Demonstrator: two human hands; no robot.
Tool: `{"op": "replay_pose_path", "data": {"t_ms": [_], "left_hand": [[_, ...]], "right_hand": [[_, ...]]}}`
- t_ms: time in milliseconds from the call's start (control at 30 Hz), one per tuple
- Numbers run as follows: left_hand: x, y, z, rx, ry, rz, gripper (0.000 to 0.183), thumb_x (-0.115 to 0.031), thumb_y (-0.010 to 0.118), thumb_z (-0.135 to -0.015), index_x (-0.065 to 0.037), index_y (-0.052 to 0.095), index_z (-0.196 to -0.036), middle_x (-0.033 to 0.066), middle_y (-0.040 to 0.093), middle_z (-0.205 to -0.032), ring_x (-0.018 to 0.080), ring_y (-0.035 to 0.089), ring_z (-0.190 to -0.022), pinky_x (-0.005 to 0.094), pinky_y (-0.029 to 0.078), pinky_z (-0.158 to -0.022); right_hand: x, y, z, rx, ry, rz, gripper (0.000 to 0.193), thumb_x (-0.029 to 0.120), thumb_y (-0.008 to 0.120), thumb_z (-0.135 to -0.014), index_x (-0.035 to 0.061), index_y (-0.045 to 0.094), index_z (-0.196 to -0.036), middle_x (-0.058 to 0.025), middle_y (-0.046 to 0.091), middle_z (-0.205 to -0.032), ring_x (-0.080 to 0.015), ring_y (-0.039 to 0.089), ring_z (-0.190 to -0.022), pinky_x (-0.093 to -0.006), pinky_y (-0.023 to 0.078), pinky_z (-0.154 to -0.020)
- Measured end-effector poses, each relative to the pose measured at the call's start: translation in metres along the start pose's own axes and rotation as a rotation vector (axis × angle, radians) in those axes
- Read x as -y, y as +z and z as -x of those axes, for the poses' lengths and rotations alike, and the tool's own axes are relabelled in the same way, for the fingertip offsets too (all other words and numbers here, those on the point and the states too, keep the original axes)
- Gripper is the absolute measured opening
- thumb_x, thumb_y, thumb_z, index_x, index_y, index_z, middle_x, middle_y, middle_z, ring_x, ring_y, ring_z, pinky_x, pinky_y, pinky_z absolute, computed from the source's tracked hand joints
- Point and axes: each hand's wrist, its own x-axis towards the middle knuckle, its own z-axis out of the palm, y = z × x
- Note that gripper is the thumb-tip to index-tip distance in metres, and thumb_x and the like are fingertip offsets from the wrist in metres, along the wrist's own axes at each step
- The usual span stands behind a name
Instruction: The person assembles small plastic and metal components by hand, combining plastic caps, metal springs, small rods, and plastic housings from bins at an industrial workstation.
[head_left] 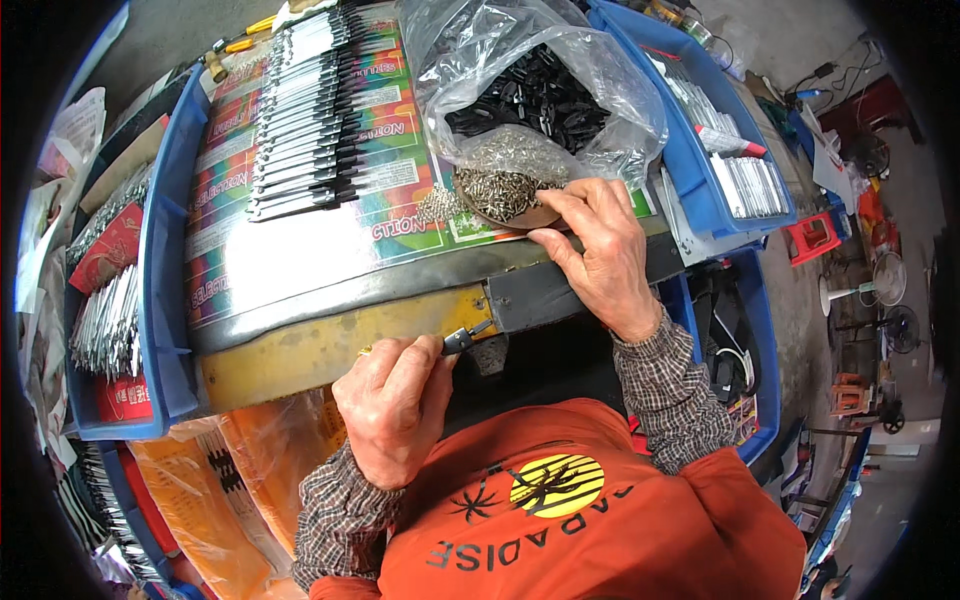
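Note:
My left hand (392,405) is closed in front of the bench's edge. Between its thumb and fingers it pinches a small black piece with a short metal tip (460,340); the rest is hidden in the fist. My right hand (605,250) is at a shallow brown dish (525,217) at the bench front, thumb and fingertips at its rim; whether they pinch a small part cannot be made out. Small brassy metal pins (503,192) fill the dish. Behind it, an open clear plastic bag (500,60) holds many black pieces (545,100).
A row of silver strips with black ends (300,110) lies on the colourful printed sheet (395,150). Loose tiny pins (437,205) are left of the dish. Blue bins of metal strips flank the bench, one left (165,260), one right (715,190). Orange plastic bags (235,480) sit below.

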Motion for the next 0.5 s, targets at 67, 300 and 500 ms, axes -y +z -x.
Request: {"op": "replay_pose_path", "data": {"t_ms": [67, 300, 500], "left_hand": [[0.0001, 0.0009, -0.0002, 0.011, -0.016, -0.012, 0.024, 0.0, 0.074, -0.067, -0.004, 0.063, -0.088, 0.0094, 0.056, -0.071, 0.0269, 0.056, -0.058, 0.0363, 0.044, -0.051], [0.0019, 0.0034, 0.0007, 0.013, -0.019, 0.003, 0.024, 0.0, 0.074, -0.067, -0.003, 0.062, -0.088, 0.0097, 0.057, -0.071, 0.0271, 0.056, -0.059, 0.0368, 0.045, -0.051], [0.0007, 0.0051, 0.0014, 0.022, -0.013, 0.008, 0.023, 0.0, 0.073, -0.068, -0.003, 0.062, -0.087, 0.0099, 0.057, -0.072, 0.0272, 0.056, -0.059, 0.0368, 0.045, -0.052]], "right_hand": [[0.0012, 0.0009, -0.0011, 0.022, -0.002, 0.016, 0.033, 0.013, 0.076, -0.073, 0.0033, 0.066, -0.103, -0.0095, 0.056, -0.096, -0.0285, 0.052, -0.09, -0.0383, 0.047, -0.074], [0.0028, 0.0044, -0.0024, 0.028, -0.049, 0.022, 0.029, 0.007, 0.076, -0.07, 0.0018, 0.067, -0.097, -0.0082, 0.056, -0.092, -0.0267, 0.053, -0.088, -0.0365, 0.048, -0.07], [0.0016, 0.0044, -0.0017, 0.004, -0.075, -0.003, 0.023, 0.003, 0.075, -0.069, 0.0014, 0.067, -0.091, -0.0075, 0.057, -0.089, -0.0265, 0.054, -0.085, -0.0361, 0.048, -0.07]]}}
